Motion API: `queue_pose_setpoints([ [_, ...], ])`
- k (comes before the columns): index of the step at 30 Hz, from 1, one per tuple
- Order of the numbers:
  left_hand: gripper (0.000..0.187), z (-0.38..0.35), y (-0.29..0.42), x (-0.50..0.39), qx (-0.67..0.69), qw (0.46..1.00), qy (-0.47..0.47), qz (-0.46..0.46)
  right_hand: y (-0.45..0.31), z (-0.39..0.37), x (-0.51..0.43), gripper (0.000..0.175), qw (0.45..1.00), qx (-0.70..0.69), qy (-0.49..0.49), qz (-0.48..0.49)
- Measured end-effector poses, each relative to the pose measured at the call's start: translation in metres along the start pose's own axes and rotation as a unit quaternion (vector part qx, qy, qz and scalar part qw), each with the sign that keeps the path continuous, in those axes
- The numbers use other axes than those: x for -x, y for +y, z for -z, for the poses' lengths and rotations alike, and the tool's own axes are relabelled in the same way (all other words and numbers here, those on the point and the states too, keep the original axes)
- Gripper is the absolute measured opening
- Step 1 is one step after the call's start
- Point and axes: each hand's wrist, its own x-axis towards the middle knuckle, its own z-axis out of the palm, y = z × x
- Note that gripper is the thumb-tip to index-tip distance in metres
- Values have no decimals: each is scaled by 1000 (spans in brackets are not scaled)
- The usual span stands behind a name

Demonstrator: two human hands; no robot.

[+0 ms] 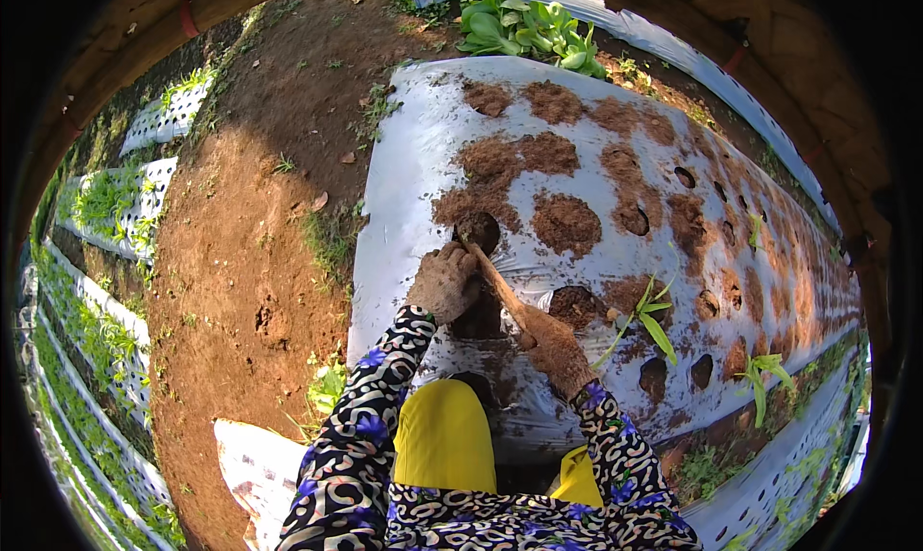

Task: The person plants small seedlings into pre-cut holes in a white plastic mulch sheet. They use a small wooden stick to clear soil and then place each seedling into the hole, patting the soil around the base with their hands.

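Note:
My right hand (554, 345), in a soil-caked glove, grips the wooden handle (497, 277) of a small hand tool. The tool slants up and left to a round planting hole (478, 232) in the silver plastic mulch (404, 190). Its working end is hard to make out there. Beside the handle's far end is my left hand (443, 280), also gloved and dirty, with its fingers curled at the hole's near edge. Whether it holds anything is hidden. Another dark hole (479, 316) lies between my hands, partly in shadow.
Brown soil mounds (567, 225) dot the mulch. Uprooted seedlings (652, 320) lie to the right. Leafy greens (526, 28) grow beyond the bed's far end. A bare dirt path (231, 262) runs along the left, with a white sack (259, 472) near me. A hat brim (793, 68) frames the view.

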Motion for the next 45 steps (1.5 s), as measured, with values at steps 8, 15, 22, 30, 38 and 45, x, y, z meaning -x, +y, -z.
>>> queue_pose_setpoints([
  [8,45,0,1,0,-11,1000,-24,15,-178,97,53,39,891,451,-46,1],
  [15,45,-2,4,0,-29,999,-17,11,-248,14,-24,24,667,737,-65,94],
  [22,44,-4,4,-1,-25,999,-24,20,-130,-17,-38,32,810,584,40,31],
  [30,51,-15,-8,6,26,996,82,10,-188,49,45,40,891,451,-18,-41],
  [38,60,-52,-61,-75,83,939,207,262,-155,82,109,41,942,307,138,-5],
  [45,59,-64,-10,-101,26,991,111,67,-95,74,112,42,953,245,173,47],
])
